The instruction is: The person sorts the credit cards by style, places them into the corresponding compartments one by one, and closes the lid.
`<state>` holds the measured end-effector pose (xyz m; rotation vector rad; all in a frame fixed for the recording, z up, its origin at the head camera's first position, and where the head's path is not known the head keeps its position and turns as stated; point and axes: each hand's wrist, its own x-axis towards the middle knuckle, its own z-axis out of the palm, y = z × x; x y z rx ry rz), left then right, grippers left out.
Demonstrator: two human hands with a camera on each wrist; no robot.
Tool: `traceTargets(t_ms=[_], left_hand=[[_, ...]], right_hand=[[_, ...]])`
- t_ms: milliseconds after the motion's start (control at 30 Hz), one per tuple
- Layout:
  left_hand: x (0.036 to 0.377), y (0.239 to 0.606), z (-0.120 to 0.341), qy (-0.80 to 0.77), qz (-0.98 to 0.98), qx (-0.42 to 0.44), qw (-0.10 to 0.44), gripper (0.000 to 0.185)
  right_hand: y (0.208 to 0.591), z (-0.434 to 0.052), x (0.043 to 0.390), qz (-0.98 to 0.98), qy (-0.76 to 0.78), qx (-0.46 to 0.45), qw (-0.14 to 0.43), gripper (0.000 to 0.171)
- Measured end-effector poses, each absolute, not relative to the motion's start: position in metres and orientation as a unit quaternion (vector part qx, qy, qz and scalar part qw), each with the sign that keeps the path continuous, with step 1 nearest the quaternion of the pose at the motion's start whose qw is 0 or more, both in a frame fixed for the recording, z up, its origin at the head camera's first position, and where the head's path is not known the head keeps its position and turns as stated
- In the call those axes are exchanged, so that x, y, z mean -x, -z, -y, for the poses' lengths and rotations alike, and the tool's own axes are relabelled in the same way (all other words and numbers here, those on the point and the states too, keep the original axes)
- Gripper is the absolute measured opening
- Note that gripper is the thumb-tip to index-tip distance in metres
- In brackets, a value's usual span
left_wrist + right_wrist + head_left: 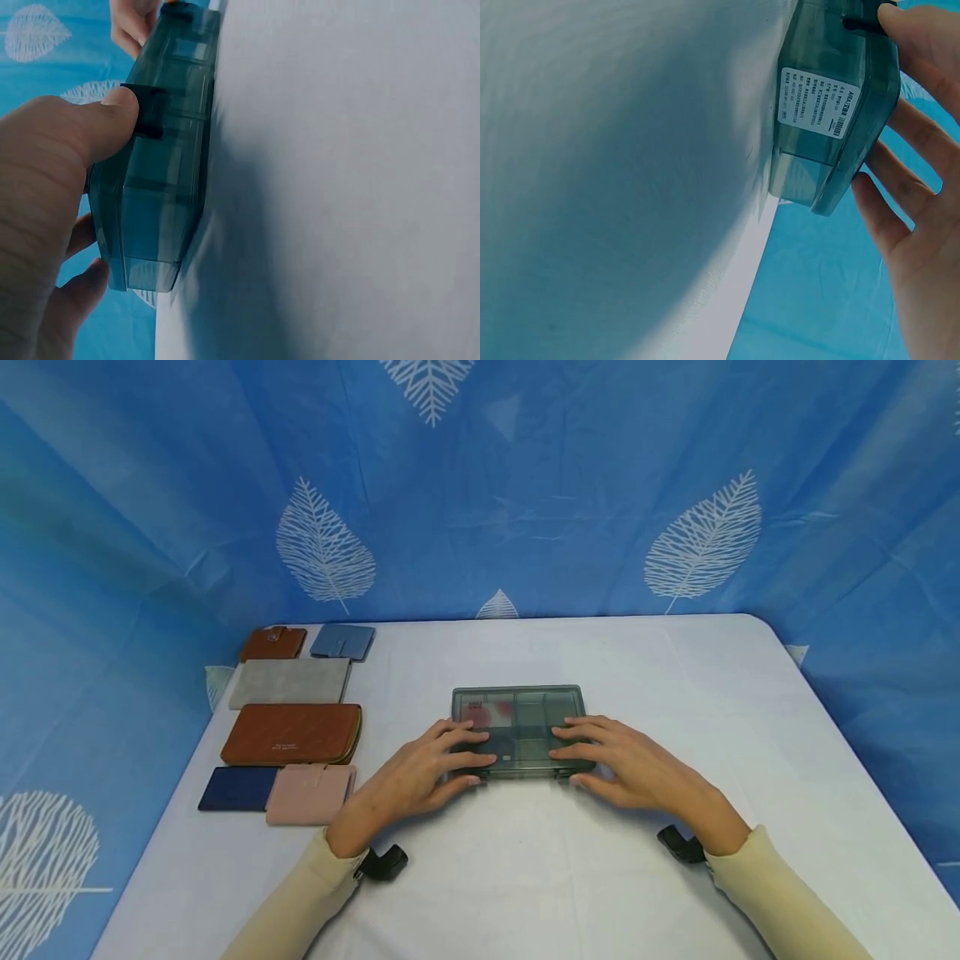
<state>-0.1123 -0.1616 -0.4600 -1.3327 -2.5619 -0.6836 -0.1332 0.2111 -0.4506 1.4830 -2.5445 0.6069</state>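
While the grey box (pixel 517 727) lies flat mid-table, long axis left to right, we see left hand (pixel 423 772) and right hand (pixel 622 764) spread on its lid, thumbs at the front latches.

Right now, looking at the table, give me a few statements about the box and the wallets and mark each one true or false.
1. Both hands rest on the clear grey compartment box. True: left hand and right hand lie on its lid.
2. The box lid stands wide open. False: it lies shut.
3. The left thumb presses the black latch. True.
4. The wallets lie right of the box. False: they lie left of it.
5. A white label sits on the side of the box. True.
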Motion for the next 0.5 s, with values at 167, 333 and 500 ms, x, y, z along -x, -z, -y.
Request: traceTargets(t_ms=[167,333,500], left_hand=[[0.112,0.462,0.161,0.237,0.862,0.439,0.093,0.036],[0.11,0.459,0.159,0.226,0.864,0.441,0.088,0.038],[0.11,0.446,0.161,0.176,0.885,0.414,0.117,0.072]], right_hand=[[0.452,-0.209,0.133,0.848,-0.204,-0.485,0.066,0.043],[0.451,-0.207,0.131,0.848,-0.199,-0.487,0.069,0.046],[0.441,-0.205,0.129,0.863,-0.187,-0.466,0.064,0.071]])
